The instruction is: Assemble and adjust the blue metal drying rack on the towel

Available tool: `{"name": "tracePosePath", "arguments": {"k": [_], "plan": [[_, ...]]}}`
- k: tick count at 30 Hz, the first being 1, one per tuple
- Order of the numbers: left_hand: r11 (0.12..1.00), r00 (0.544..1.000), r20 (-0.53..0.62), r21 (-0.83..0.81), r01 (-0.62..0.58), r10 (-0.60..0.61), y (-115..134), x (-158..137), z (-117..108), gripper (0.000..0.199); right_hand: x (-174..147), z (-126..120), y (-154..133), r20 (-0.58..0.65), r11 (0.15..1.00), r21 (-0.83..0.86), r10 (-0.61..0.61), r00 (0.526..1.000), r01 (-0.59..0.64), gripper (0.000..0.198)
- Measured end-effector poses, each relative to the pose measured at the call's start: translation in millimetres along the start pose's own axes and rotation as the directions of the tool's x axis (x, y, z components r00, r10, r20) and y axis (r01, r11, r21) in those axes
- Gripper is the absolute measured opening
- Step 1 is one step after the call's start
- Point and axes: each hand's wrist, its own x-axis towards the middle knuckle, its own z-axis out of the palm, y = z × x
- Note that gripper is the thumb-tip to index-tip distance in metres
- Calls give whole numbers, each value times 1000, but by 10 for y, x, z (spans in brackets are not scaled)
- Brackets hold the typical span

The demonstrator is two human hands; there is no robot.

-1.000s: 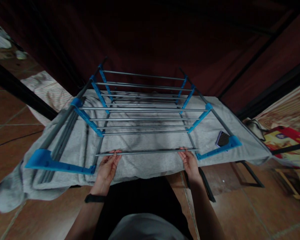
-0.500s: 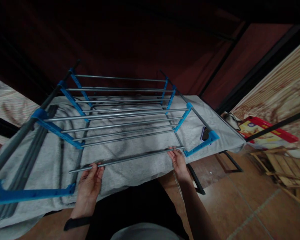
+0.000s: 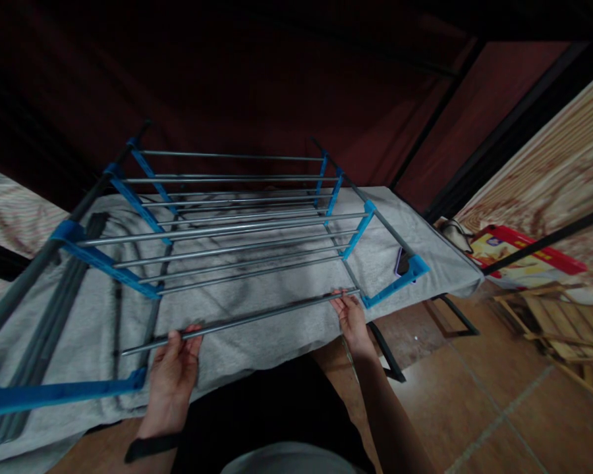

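A red-and-yellow box (image 3: 504,249) was crossed by a dark bar (image 3: 548,241). A rod (image 3: 261,316) was grasped by the left hand (image 3: 174,372) and right hand (image 3: 350,320) over grey cloth (image 3: 257,345), at the front of a rack (image 3: 227,230); a phone (image 3: 402,263) was partly covered by a blue bracket (image 3: 393,287).

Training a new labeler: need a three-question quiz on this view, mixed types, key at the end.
1. True or false: the grey rod, held by the left hand and right hand, sticks out past the left hand.

2. Multiple choice: what colour are the angled brackets?
A) red
B) blue
C) yellow

3. Short answer: which hand is nearer the purple-edged phone on the grey cloth?

Key:
1. True
2. B
3. The right hand
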Motion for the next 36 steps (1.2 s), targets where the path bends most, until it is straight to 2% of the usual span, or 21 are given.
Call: {"name": "tracePosePath", "arguments": {"k": [9,14,20,30,36], "plan": [[998,996,71,32,47,-49,16,-22,-32,23,14,10,-3,-5,1000,0,1,1000,-1,24],[999,999,50,32,17,-19,-4,-21,-31,19,10,-1,2,0,1000,-2,-5,1000,5,23],[1000,999,46,-19,-18,19,-21,-5,-19,25,-16,-34,-6,49,999,-24,-20,999,21,14],[1000,1000,-13,-16,12,-12,-1,-32,2,33,39,-86,35,27,999,-32,-21,999,22,19],[1000,997,72,15,19,-20,-11,-44,-16,23,45,-128,41,52,999,-37,-9,999,11,22]]}}
